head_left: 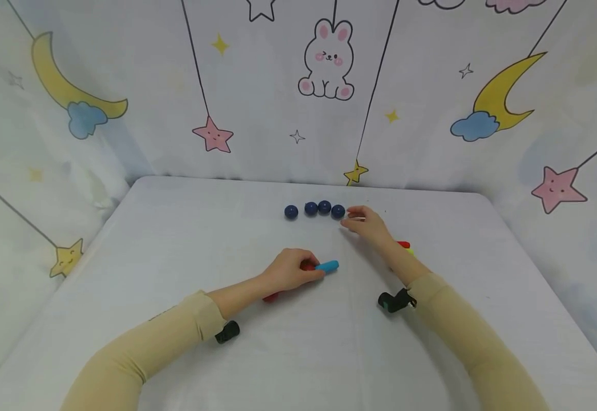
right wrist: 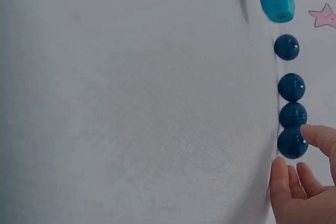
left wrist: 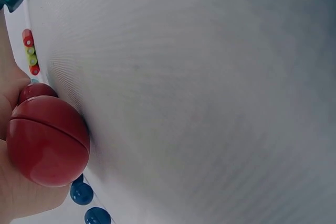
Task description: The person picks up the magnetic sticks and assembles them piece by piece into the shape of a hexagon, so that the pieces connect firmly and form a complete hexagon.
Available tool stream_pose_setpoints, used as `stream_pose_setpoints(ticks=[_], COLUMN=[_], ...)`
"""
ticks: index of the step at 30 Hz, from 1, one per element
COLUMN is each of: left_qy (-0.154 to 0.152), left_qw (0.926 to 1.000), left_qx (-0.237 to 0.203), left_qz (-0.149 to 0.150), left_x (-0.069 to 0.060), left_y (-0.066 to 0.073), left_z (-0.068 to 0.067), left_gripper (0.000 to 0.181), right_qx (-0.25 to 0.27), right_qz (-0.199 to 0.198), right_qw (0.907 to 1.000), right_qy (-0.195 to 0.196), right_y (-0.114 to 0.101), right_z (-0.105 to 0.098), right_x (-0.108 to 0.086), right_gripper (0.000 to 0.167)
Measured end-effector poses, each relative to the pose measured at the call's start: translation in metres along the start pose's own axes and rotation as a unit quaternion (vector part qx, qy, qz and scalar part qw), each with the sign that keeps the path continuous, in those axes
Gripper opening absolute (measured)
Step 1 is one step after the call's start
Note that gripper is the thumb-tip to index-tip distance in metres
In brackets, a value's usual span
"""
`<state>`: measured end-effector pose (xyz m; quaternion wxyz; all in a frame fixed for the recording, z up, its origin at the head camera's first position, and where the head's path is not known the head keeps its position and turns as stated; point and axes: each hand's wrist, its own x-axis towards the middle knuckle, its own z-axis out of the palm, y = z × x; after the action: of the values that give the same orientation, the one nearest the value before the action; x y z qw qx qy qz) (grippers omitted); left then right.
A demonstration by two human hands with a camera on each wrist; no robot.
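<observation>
A desk (head_left: 201,228) covered in white fills most of what I see, with two sleeved arms reaching over it. The left hand (head_left: 290,271) curls its fingers and thumb round a red-and-blue thing (head_left: 327,266), low over the middle of the desk. The right hand (head_left: 367,225) is farther out, thumb and fingers parted, tips just beside the nearest ball; whether they touch it I can't tell.

The red-and-blue thing shows a smooth blue end poking past the left fingertips, while a glossy red, rounded bulge with a seam round it shows beneath the wrist, a smaller red dome behind it. The grip hides whether all of this is one piece.

A red-and-yellow piece (left wrist: 31,53) lies partly hidden by the right forearm. Smallest are four shiny dark blue balls (head_left: 325,207) in a row toward the far edge, three close together and the leftmost apart.
</observation>
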<state>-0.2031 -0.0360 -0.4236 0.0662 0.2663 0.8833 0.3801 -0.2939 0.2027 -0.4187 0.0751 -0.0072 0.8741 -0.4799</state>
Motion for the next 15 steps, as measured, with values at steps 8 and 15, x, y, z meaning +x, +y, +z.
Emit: stream_pose_setpoints(ticks=[8,15], left_qy=[-0.002,-0.002], left_qw=[1.0000,0.9998], left_qx=[0.006,0.019], left_qz=[-0.001,-0.003], left_x=[0.000,0.001], left_y=[0.000,0.000], left_z=[0.000,0.001], left_gripper=[0.020,0.020], right_qx=[-0.051,-0.083], right_qz=[-0.015,-0.018], right_qw=[0.9984,0.9961], right_qy=[0.022,0.022], right_y=[-0.005,-0.005], right_z=[0.011,0.013], right_x=[0.019,0.022], right_gripper=[0.060,0.053])
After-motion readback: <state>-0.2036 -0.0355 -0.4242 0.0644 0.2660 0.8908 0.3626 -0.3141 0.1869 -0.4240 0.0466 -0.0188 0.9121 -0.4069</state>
